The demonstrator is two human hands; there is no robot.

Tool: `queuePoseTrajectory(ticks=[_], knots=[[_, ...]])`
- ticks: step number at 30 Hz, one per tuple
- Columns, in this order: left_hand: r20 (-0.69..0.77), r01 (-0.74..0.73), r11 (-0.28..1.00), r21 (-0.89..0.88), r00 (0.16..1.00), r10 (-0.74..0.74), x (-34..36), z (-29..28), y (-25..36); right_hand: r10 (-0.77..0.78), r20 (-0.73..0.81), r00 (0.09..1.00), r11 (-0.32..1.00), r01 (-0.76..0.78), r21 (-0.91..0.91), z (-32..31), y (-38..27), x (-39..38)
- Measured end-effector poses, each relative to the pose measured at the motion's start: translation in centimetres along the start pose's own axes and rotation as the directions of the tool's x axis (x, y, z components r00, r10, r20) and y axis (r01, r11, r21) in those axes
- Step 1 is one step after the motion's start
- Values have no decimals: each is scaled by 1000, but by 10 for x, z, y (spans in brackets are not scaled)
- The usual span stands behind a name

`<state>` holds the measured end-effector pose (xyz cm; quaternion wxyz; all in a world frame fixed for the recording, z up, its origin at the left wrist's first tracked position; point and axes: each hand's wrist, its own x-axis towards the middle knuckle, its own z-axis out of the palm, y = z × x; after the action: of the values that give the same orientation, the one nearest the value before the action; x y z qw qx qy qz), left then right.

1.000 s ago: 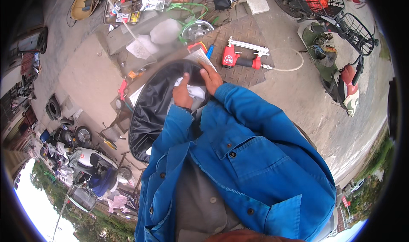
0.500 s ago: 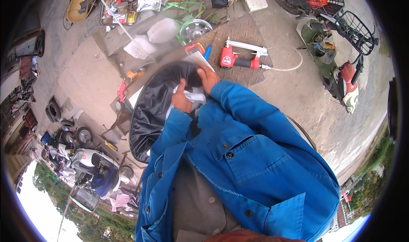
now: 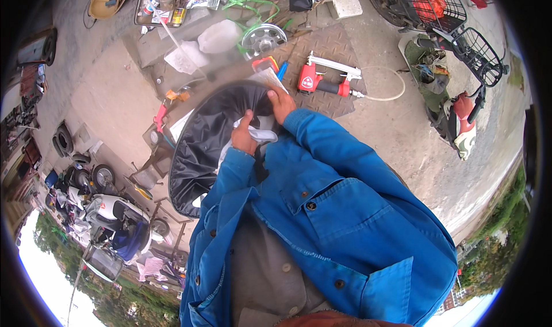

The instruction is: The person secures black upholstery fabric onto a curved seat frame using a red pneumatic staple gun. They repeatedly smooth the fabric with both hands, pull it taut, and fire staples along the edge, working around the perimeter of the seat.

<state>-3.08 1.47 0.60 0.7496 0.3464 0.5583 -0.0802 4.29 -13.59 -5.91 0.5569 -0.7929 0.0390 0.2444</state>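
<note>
A wide black vinyl seat cover [image 3: 198, 146], glossy and gathered into folds, lies tilted in front of my body. My left hand [image 3: 244, 136] is closed on the folds at its inner side, thumb pointing up. My right hand [image 3: 282, 104] pinches the far right edge, with its fingers partly hidden behind the material. Some white sheet-like material [image 3: 263, 134] shows by my left hand, inside the cover. To the right of my right hand, a red and silver air staple gun [image 3: 325, 84] rests on a rusty patterned metal plate [image 3: 330, 46], its pale hose attached.
Beyond the cover are a silver wheel [image 3: 263, 39], whitish lumps [image 3: 220, 36] and a tray of cans [image 3: 163, 5]. A blue-handled tool [image 3: 282, 70] lies near my right hand. Parked scooters stand at the right [image 3: 457, 105] and lower left [image 3: 123, 220]. Tyres [image 3: 63, 138] lie left.
The view has shifted slightly. Both hands keep their hold on the cover, and its left side sits a little farther left. The staple gun stays on the plate.
</note>
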Motion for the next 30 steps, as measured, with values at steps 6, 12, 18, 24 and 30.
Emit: queuePoseTrajectory(ticks=[6,12,18,24,30], knots=[[-51,-53,942,331,996,74,-6,3,3,-5,31,1000,999,6,-36,-5,-1,2],[-32,-79,459,885,973,229,18,5,-4,-167,97,981,983,173,-55,-19,4,8],[169,-231,173,958,935,313,17,4,-9,-121,119,985,993,121,7,-4,-33,23],[472,-398,-256,881,783,406,52,-26,-31,-96,94,991,995,97,-13,2,-44,30],[400,-240,-401,884,831,386,38,-17,-15,-16,110,994,1000,16,3,-2,-46,31]])
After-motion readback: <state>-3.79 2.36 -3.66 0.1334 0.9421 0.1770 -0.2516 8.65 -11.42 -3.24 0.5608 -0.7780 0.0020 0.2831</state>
